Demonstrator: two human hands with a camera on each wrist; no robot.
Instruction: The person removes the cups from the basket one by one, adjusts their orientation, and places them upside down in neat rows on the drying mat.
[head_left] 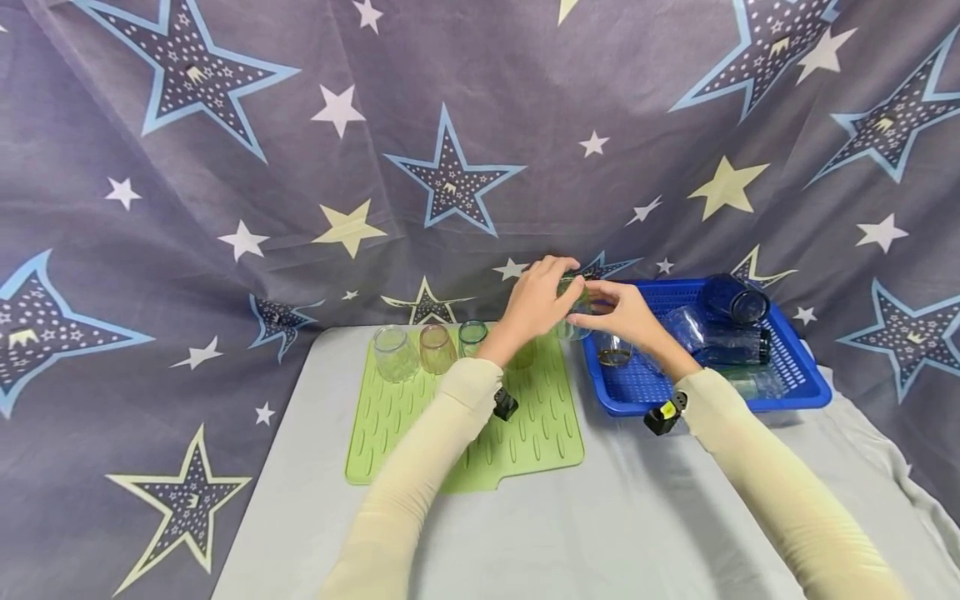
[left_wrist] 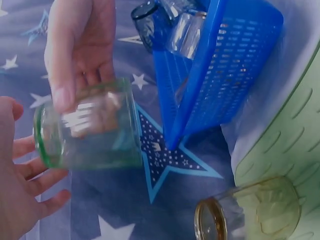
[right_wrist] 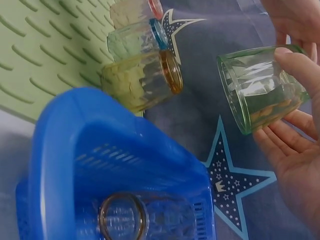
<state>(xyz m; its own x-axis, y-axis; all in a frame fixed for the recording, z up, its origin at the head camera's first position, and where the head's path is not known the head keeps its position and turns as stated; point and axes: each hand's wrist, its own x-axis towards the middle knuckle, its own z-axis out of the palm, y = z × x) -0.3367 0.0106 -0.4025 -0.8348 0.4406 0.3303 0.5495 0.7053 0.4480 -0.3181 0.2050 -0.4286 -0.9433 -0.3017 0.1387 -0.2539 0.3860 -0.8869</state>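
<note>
A green-tinted clear glass (head_left: 573, 323) is in the air between the two hands, above the gap between the green mat and the blue basket. My right hand (head_left: 622, 312) holds it, the thumb on one side and the fingers on the other, as the right wrist view shows. The left hand (head_left: 538, 296) is at the glass's other side. In the left wrist view its fingers (left_wrist: 42, 175) are spread and loosely bent near the green-edged end. Whether they touch the glass, I cannot tell. A yellow glass (right_wrist: 142, 82) stands on the mat nearby, partly hidden by the left arm in the head view.
On the green drying mat (head_left: 525, 433), a clear glass (head_left: 396, 357), a pink glass (head_left: 437, 350) and a teal-rimmed glass (head_left: 472, 333) stand in a row. The blue basket (head_left: 813, 392) to the right holds several glasses, including a dark blue one (head_left: 735, 298). A star-patterned curtain (head_left: 450, 275) hangs behind.
</note>
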